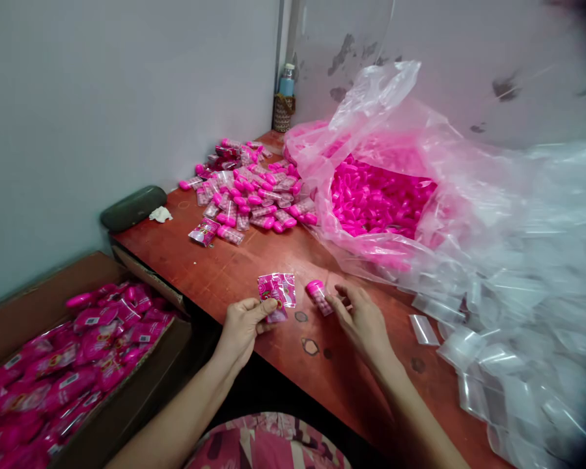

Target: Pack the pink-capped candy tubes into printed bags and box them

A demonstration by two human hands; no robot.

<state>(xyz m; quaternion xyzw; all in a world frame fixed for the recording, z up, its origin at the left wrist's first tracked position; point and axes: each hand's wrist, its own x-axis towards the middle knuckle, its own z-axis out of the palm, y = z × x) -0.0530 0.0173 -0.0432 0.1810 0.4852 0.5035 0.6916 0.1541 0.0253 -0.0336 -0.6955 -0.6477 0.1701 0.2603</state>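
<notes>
Near the front edge of the red-brown table, my left hand [244,324] pinches a small pink printed packet [275,298] between thumb and fingers. My right hand [359,314] is at the right side of a small clear bottle [319,298] with a pink cap and light pink pieces inside. Its fingers are apart, with the fingertips close to the bottle's lower end; whether they touch it is hard to tell. The bottle lies tilted between my two hands, its cap pointing away from me.
Behind lies a heap of capped bottles [258,195]. A large plastic bag [371,244] of pink caps stands back right, clear sleeves [488,352] spread at right. A carton [176,332] of pink packets sits lower left. A dark case [134,207] lies by the wall.
</notes>
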